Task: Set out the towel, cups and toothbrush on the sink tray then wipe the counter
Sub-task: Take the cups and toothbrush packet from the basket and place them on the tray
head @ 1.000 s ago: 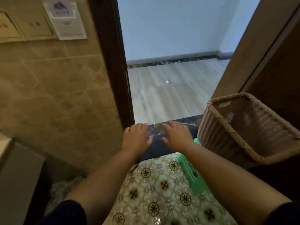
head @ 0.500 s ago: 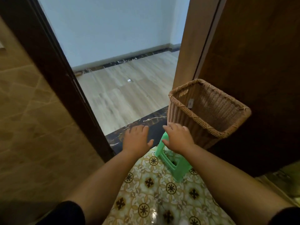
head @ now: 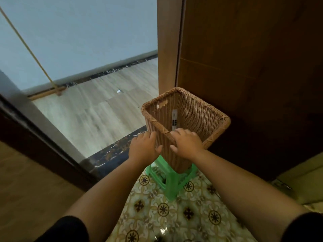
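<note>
A: What is noted against a second ago?

B: The view has swung from the tiled wall to the door (head: 253,67), and the wicker basket (head: 201,110) on the green stool (head: 174,179) is now reached. No towel, cup, toothbrush or sink tray is visible; setting out is judged not begun.

A: And the fingers?

B: The left hand (head: 144,148) is spread flat against the basket's side, the right hand (head: 187,144) is laid open over its near rim. Nothing is gripped.

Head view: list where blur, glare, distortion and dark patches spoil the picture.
Head view: motion blur smears the door frame and wood floor; wide-angle bending curves the straight edges; a small glare spot sits on the patterned tiles; the wooden door falls into shadow; the wicker basket and both hands stay fairly sharp.
</note>
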Demonstrator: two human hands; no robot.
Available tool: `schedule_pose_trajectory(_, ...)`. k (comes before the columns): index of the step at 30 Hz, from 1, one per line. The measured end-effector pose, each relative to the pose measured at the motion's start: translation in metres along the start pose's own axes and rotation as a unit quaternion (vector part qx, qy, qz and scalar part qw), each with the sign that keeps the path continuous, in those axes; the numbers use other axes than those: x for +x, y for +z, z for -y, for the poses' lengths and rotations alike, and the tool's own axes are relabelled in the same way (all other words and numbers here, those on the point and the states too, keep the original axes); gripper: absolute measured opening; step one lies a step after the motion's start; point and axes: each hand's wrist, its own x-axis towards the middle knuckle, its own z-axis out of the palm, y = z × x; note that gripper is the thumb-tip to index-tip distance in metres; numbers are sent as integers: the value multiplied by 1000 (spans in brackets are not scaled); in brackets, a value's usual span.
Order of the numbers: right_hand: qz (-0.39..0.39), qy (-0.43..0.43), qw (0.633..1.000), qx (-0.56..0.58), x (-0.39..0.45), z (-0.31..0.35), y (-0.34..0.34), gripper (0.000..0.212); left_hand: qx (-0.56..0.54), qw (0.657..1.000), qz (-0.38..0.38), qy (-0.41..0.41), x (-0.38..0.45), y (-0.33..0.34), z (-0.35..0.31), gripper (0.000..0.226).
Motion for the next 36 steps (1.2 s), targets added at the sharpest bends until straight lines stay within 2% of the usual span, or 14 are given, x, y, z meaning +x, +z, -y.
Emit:
schedule_pose_trajectory(6, 25, -12, 1000, -3, 8, -69, -2, 55, 11, 1000, -4, -17, 30, 10, -57, 58)
schedule_pose_trajectory(10, 27, -21, 999, 3, 20, -93, 1, 57, 8, 1000, -12, -27, 51, 17, -72, 43)
schedule_pose_trajectory(19, 33, -14, 999, 6, 63, -136, 18, 55, -15, 1000, -1, -11, 116, 47, -82, 49)
schedule_pose_trajectory(26, 40, 3, 999, 23, 114, -167, 29, 56, -24, 999, 39, -18, 171, 72, -78, 56)
schedule_pose_trajectory(32, 86, -10, 995, 51, 161, -199, 62, 58, -67, 992, 72, -84, 199, 97, -77, 57)
schedule_pose_trajectory(36, 124, -25, 991, 44, 203, -219, 89, 59, -99, 974, 78, -189, 218, 111, -85, 56)
